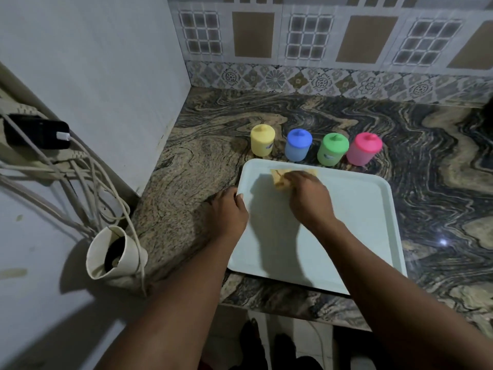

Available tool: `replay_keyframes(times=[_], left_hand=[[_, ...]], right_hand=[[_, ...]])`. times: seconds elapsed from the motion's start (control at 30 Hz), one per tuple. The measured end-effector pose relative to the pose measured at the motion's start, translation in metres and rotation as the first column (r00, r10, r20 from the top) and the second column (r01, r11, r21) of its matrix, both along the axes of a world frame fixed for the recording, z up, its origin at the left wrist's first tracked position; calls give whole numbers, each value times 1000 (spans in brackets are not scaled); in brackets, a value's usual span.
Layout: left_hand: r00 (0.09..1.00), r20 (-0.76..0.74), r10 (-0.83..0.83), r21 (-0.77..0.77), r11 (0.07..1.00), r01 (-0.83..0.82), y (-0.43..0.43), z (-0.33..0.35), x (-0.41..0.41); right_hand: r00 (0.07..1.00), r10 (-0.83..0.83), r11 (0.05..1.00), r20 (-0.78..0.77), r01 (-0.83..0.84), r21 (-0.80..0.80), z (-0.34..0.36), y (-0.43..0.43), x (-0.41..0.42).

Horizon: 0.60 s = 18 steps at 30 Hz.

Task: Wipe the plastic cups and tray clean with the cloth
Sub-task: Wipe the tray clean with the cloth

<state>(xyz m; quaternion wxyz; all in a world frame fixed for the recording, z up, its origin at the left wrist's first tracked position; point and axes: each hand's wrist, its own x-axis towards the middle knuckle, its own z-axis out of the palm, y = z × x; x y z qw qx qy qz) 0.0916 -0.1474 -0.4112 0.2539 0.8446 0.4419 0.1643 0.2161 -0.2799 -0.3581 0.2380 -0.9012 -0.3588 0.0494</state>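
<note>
A pale white tray (360,209) lies flat on the marbled counter, overhanging its front edge a little. My right hand (309,200) presses a yellow cloth (278,177) onto the tray's far left part, fingers curled over it. My left hand (229,212) grips the tray's left rim, thumb over the edge. Behind the tray, upside down in a row, stand a yellow cup (262,140), a blue cup (298,145), a green cup (332,149) and a pink cup (364,148).
A white wall panel (106,76) bounds the counter on the left. Beyond it hang white cables (88,182), a black phone (37,134) on charge and a cream funnel-shaped fitting (112,252). Tiled wall stands behind the cups. Feet show on the floor below.
</note>
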Motion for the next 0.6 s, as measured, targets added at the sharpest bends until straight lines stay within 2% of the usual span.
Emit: replay_keyframes(times=[0.07, 0.13, 0.23, 0.33, 0.43, 0.5, 0.53, 0.6], left_hand=[[1000, -8, 9, 2, 1000, -9, 0, -1, 1], [1000, -7, 10, -3, 1000, -10, 0, -3, 2], [1000, -14, 14, 11, 1000, -14, 1, -7, 4], [1000, -24, 6, 57, 998, -5, -1, -6, 5], [1000, -26, 5, 75, 997, -4, -1, -7, 4], [1000, -1, 2, 57, 998, -2, 1, -9, 3], [1000, 12, 3, 55, 998, -3, 2, -10, 3], [1000, 16, 3, 63, 998, -4, 2, -10, 3]], right_hand=[[996, 91, 991, -9, -91, -99, -17, 0, -13], [982, 178, 976, 70, -167, -138, -32, -21, -45], [961, 274, 960, 31, -271, -68, -33, -73, -95], [941, 319, 935, -113, -332, -122, -14, -113, -113], [964, 174, 983, -199, -183, -28, 11, -118, -69], [996, 1, 996, -91, 7, 91, 25, -99, -14], [996, -83, 991, -33, 86, 98, 27, -85, 16], [992, -126, 992, 28, 126, -7, 23, -57, 59]])
